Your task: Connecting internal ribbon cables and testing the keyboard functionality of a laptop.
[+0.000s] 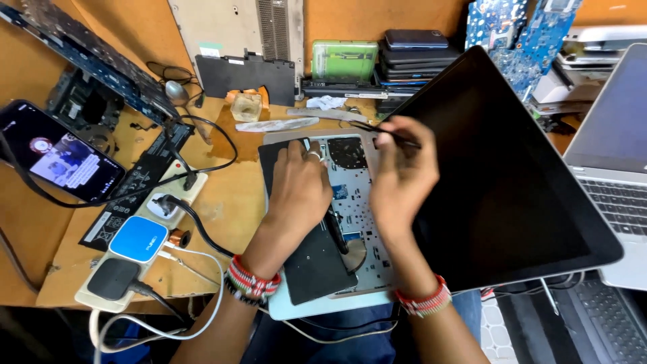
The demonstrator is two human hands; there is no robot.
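- Silver-grey metal and bare circuitry: an opened laptop base lies at the desk's front edge, keyboard deck gone, its dark screen tilted back to the right.
- The left hand rests flat, fingers spread, on the black battery and upper frame, pressing down and gripping nothing.
- The right hand pinches thin black tweezers between thumb and fingertips, their tips toward the round fan at the top of the base.
- Risk, as I judge it: metal tips over exposed board could bridge contacts or scratch traces if the battery is connected (whether it is plugged in cannot be seen).
- The base overhangs the desk toward the lap; a heavier lean from the flat hand could tip or slide it.
- A loose black cable crosses the board beside the wrists and could snag.
- Nearby clutter adds hazards: a loaded power strip with a blue adapter at the left, and a lit phone propped beyond it, its cord easy to drag.
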